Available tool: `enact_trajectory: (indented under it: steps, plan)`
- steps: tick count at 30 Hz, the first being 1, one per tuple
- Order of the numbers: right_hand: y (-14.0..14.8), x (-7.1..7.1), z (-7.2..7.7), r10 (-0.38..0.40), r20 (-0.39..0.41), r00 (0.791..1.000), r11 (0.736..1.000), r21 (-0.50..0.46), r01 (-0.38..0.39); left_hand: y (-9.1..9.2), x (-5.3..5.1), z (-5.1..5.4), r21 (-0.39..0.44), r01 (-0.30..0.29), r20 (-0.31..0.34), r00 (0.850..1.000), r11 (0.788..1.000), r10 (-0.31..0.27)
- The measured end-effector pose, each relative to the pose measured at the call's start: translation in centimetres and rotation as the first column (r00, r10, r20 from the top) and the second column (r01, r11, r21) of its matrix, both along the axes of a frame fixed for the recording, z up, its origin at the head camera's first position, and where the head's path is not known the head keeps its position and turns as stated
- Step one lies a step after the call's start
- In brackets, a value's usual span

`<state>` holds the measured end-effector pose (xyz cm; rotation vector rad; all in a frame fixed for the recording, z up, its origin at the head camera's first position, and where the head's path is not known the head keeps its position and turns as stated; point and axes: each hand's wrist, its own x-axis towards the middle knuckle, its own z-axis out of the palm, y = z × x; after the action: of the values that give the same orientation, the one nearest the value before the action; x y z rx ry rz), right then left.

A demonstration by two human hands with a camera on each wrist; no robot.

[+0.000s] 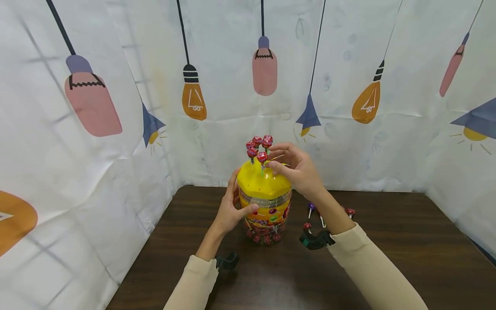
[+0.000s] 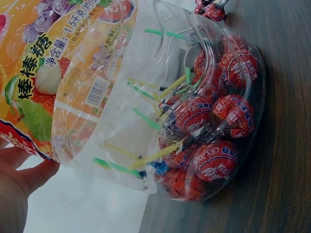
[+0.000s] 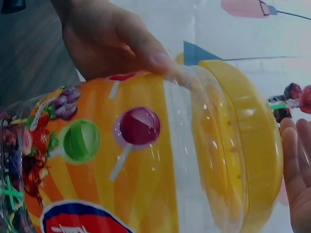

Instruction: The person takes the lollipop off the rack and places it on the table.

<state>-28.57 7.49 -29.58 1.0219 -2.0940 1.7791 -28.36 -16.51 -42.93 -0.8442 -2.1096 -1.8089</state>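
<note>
A clear plastic candy jar (image 1: 265,215) stands on the table, with a yellow lid (image 1: 263,183) and a printed fruit label. Several red-wrapped lollipops (image 1: 252,152) stick up out of the lid in a cluster. My left hand (image 1: 231,213) grips the jar's left side, thumb across the front. At the lid's top right, my right hand (image 1: 296,168) is beside the nearest lollipops, thumb and index fingertips apart; I see no stick pinched between them. Through the jar's bottom, more red lollipops (image 2: 233,116) with green and yellow sticks show in the left wrist view.
Loose lollipops lie on the dark wooden table (image 1: 395,258) to the right of the jar, partly behind my right forearm; one is purple (image 1: 311,206). A white curtain (image 1: 224,146) with printed lamps hangs behind the table.
</note>
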Motion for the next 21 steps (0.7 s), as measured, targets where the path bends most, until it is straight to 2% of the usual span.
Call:
enact_trajectory:
  steps: [9,21]
  plan:
    - [-0.9,0.0,0.1,-0.012,-0.06,0.998,0.999,0.029,0.013,0.0,0.1,0.0,-0.003,-0.006,0.003,1.0,1.0,0.006]
    - [-1.6,-0.2,-0.3,-0.025,-0.09,0.996,0.998,0.055,0.03,0.0,0.2,0.0,0.002,0.002,0.007,1.0,1.0,-0.002]
